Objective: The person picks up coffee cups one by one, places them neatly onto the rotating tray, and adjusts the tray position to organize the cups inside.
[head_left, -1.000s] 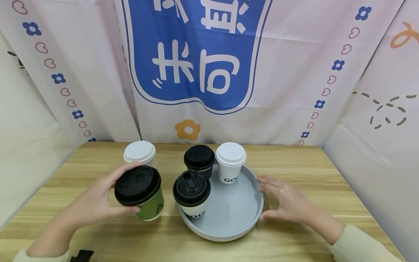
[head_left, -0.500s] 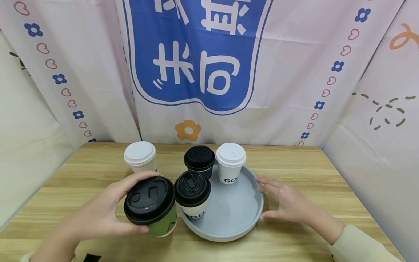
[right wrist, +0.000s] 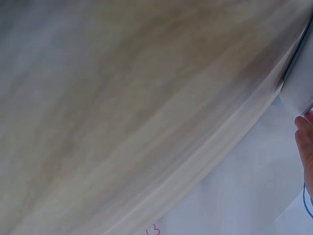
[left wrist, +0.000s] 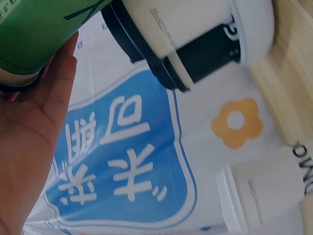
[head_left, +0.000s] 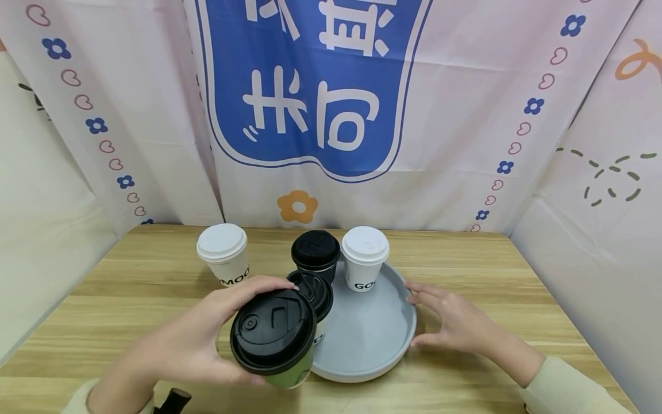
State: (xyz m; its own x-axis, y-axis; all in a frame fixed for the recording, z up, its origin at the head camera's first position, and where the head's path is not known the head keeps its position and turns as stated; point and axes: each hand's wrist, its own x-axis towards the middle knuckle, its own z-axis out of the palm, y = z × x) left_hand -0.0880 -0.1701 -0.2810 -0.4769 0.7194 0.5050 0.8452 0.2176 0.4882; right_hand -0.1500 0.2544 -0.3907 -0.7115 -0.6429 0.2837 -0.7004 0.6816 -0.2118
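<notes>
My left hand [head_left: 199, 339] grips a green paper cup [head_left: 293, 372] with a black lid, thumb and fingers spread around its side. The cup is raised above the table at the tray's front left and hides part of a white cup with a black lid [head_left: 316, 296]. That cup stands on the left of a round grey tray [head_left: 369, 330]. Farther back on the tray are a black-lidded dark cup [head_left: 315, 253] and a white cup with a white lid [head_left: 364, 247]. My right hand [head_left: 457, 322] touches the tray's right rim with thumb and fingers spread.
Another white cup with a white lid [head_left: 223, 247] stands on the wooden table [head_left: 129, 287], left of the tray. A printed cloth [head_left: 445, 126] hangs behind the table's back edge, with pale cloth walls at both sides.
My left hand has carried the green cup right and toward me, to the tray's front left. The white cup behind it on the left is now uncovered. My right hand and the tray stay put.
</notes>
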